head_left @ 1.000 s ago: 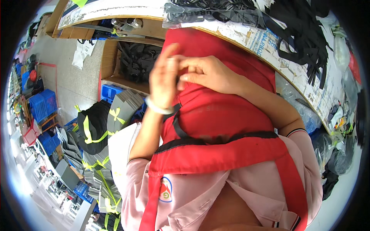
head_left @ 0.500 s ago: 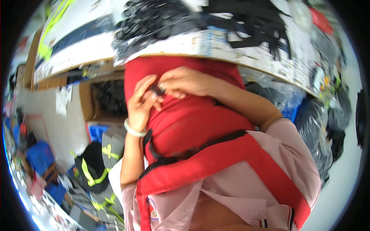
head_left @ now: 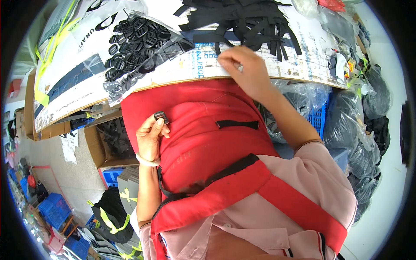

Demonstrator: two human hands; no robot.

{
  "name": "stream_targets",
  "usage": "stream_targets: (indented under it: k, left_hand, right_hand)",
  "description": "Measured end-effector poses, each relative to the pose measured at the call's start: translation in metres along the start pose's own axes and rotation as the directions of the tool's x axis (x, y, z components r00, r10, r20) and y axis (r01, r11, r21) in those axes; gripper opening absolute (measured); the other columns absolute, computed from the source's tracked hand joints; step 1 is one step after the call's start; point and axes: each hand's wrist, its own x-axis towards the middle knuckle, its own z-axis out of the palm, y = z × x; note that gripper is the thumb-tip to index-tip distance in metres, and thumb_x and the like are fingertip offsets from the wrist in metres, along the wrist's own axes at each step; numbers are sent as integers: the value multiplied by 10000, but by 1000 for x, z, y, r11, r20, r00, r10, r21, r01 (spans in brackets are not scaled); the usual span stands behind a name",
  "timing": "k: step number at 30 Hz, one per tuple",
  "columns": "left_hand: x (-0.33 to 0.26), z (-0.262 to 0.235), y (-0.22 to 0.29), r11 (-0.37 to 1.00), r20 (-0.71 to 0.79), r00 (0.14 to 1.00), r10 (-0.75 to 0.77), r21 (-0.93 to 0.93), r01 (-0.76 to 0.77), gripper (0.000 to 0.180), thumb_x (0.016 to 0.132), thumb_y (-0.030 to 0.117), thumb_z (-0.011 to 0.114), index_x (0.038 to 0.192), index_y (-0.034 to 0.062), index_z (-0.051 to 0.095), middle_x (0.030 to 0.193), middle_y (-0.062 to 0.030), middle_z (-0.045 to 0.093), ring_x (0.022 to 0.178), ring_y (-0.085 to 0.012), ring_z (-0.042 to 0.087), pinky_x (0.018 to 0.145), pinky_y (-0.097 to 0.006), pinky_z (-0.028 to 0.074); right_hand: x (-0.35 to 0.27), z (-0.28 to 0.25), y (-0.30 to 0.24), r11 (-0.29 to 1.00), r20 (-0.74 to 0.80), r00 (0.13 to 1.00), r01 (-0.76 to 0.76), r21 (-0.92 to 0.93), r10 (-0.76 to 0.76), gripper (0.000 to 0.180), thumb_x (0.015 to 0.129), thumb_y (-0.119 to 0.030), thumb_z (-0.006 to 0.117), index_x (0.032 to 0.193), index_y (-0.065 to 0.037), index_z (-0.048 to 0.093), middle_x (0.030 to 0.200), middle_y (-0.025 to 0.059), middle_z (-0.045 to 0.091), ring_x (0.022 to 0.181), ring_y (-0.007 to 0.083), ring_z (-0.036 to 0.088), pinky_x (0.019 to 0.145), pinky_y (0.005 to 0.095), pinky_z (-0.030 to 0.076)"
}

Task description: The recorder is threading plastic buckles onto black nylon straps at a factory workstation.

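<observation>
My left hand (head_left: 149, 138) is closed in front of the red apron (head_left: 195, 106), pinching a small black plastic buckle (head_left: 160, 117) between thumb and fingertips. Over the front edge of the table, my right hand (head_left: 246, 69) has its fingers bent and a gap beside the thumb; nothing shows in it. Its fingertips lie just below the end of a black strap from a pile of cut webbing straps (head_left: 242, 24). To the left on the table, a heap of black buckles (head_left: 134, 41) rests on clear plastic.
The white-covered table (head_left: 173, 73) has a wooden edge across my front. Below it at left stands a cardboard box (head_left: 97, 147) with black items. Plastic-wrapped dark bundles (head_left: 346, 125) and a blue crate (head_left: 318, 119) are at right. Grey and black goods with yellow-green strips (head_left: 115, 212) lie at lower left.
My hands have come apart. The right one has moved up and right, over the table by the straps; the left has dropped slightly and keeps the buckle.
</observation>
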Motion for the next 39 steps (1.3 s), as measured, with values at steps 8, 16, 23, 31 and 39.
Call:
stream_targets:
  k: [8,16,23,31,39]
  left_hand:
    - [5,14,2,994,19,1000,-7,110,5,176,904,98,631,1033,-17,664,722,-51,634,610,-106,573,539,-227,483]
    - [8,6,-1,995,-51,996,-76,59,79,181,899,107,641,1027,-19,665,715,-46,630,617,-104,571,537,-224,473]
    - [14,8,-3,995,-7,996,-86,50,86,174,900,98,639,1025,-20,667,715,-45,631,617,-101,570,537,-216,459]
    - [11,7,-4,997,-8,998,-66,42,66,173,898,101,642,1022,-17,669,713,-46,631,614,-95,569,538,-211,455]
    - [10,9,-5,996,-12,998,-67,56,67,165,900,97,640,1017,-16,668,720,-44,633,612,-92,568,539,-211,454]
  right_hand:
    - [80,34,56,640,221,969,242,-729,-114,282,795,-143,641,1055,-35,654,1045,90,644,1016,269,561,896,375,447]
    - [78,29,63,781,65,985,167,-602,-160,180,836,-198,622,987,-132,694,935,22,662,915,234,588,828,341,480]
    - [74,32,69,810,214,955,289,-511,-206,167,834,-238,608,825,-81,661,888,42,634,943,240,571,851,376,437]
    - [72,28,60,819,318,937,294,-493,-145,148,771,-214,698,810,-85,637,912,44,634,990,230,542,896,367,391]
    - [69,33,63,870,210,963,244,-427,-168,170,778,-194,692,874,-87,600,851,36,577,911,228,527,878,359,383]
